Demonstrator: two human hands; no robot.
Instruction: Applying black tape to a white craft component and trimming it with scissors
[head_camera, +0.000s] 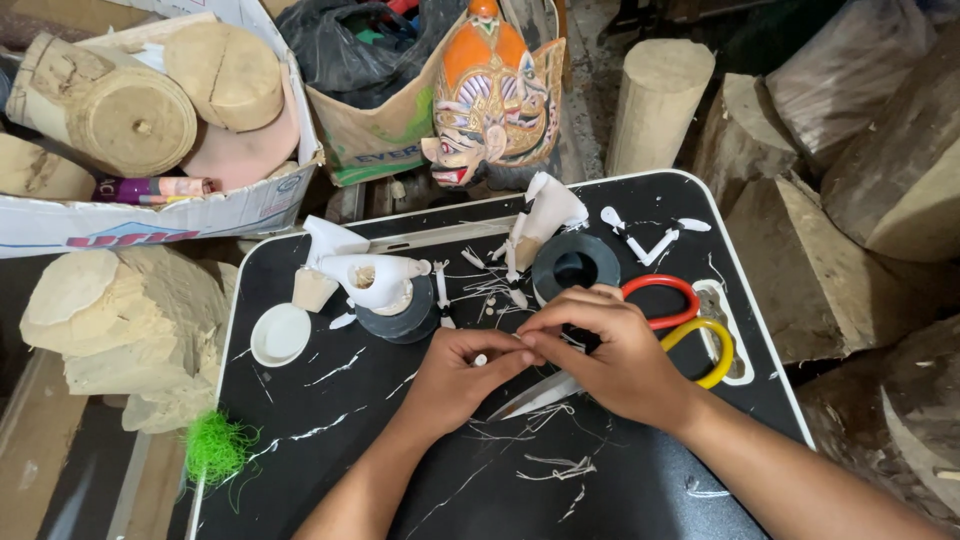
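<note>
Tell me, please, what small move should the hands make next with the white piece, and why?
Probably keep the small white piece pinched between both hands and lift it slightly off the black tray. The left hand and right hand meet at it, fingertips together, directly above the scissors, whose blade tips point out under the right hand. Lifting slightly would likely keep the fingers away from the blades.

The table (330, 420) is black, streaked with thin white scratches and pale shavings. The scissors (690, 325) have 1 red loop and 1 yellow loop, with a silvery blade. A tuft of bright green fibre (215, 447) sits at the table's edge. The carved mask (495, 95) is orange on top, with a cream face, red lips and fine gold and dark patterning. The small dish (280, 334) is white, the tape roll (575, 265) black. The wood blocks (140, 320) are pale tan.
</note>
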